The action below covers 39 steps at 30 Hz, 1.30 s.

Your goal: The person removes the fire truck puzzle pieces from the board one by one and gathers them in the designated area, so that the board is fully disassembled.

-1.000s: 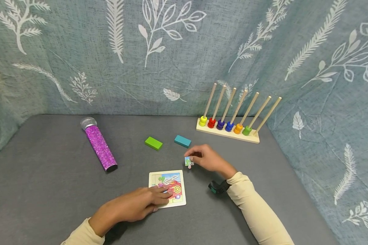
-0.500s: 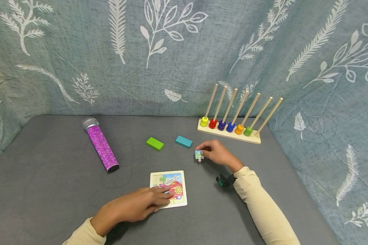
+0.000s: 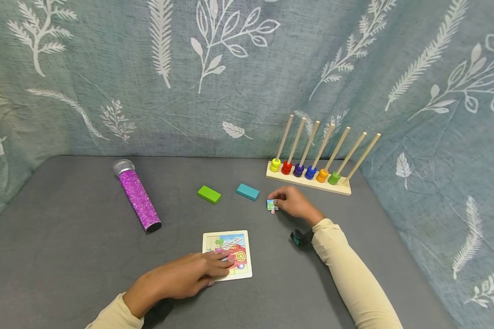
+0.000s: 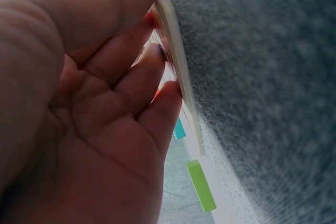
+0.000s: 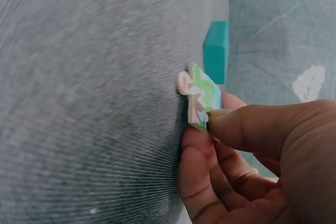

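A square wooden jigsaw puzzle (image 3: pixel 238 244) with a red vehicle and a ladder lies on the table, its upper-left part showing bare wood. My left hand (image 3: pixel 189 273) rests on its left side. The fingers (image 4: pixel 149 61) lie on the picture, and the thumb is at the tray's near edge. Farther right, my right hand (image 3: pixel 294 203) pinches a puzzle piece (image 3: pixel 271 205) between thumb and fingers. In the right wrist view this puzzle piece (image 5: pixel 205 95), green and white with a rounded knob, is tilted close to the table; whether it touches is unclear.
A teal block (image 3: pixel 248 191) lies just left of the right hand, with a green block (image 3: pixel 209 194) farther left. Behind stands a wooden peg stacker (image 3: pixel 308 180) with coloured rings. A glittery purple microphone (image 3: pixel 140 196) lies at left. A patterned curtain (image 3: pixel 169 119) hangs behind the table.
My right hand has moved right and away from me, carrying the puzzle piece from near the tray toward the peg stacker. My left hand stays on the puzzle. The head view has shifted slightly.
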Each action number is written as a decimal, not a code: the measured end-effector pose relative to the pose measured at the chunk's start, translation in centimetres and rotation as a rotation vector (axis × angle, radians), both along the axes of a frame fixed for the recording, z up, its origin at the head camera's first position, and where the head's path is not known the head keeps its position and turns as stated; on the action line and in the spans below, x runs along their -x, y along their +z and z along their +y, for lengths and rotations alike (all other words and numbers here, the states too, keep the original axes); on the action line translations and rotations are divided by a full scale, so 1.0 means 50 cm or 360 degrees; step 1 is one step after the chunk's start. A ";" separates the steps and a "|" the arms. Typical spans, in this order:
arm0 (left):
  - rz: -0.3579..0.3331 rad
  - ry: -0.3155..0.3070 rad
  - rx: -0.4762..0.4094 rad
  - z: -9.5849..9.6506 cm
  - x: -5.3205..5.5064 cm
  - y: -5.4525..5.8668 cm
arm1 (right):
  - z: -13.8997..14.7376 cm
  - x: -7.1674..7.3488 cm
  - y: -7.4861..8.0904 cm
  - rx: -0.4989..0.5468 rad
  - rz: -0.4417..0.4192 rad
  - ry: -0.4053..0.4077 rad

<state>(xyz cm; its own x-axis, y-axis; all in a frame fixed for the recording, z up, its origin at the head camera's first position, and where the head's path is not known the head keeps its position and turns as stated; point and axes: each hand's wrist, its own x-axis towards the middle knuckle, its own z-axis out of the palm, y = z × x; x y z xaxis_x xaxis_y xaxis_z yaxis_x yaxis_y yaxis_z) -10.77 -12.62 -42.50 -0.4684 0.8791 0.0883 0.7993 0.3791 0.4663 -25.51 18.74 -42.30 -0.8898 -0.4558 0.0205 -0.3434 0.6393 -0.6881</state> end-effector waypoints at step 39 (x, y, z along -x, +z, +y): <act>-0.0115 0.0026 0.0009 0.000 0.001 0.004 | -0.056 -0.034 0.031 -0.0030 0.0134 0.0139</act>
<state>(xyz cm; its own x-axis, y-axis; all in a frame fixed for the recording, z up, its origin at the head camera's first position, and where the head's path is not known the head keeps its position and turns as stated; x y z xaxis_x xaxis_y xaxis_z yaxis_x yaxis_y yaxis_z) -10.83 -12.63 -42.33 -0.4878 0.8716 0.0488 0.7573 0.3947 0.5202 -23.79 15.95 -40.75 -0.8422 -0.5326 0.0840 -0.4544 0.6170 -0.6425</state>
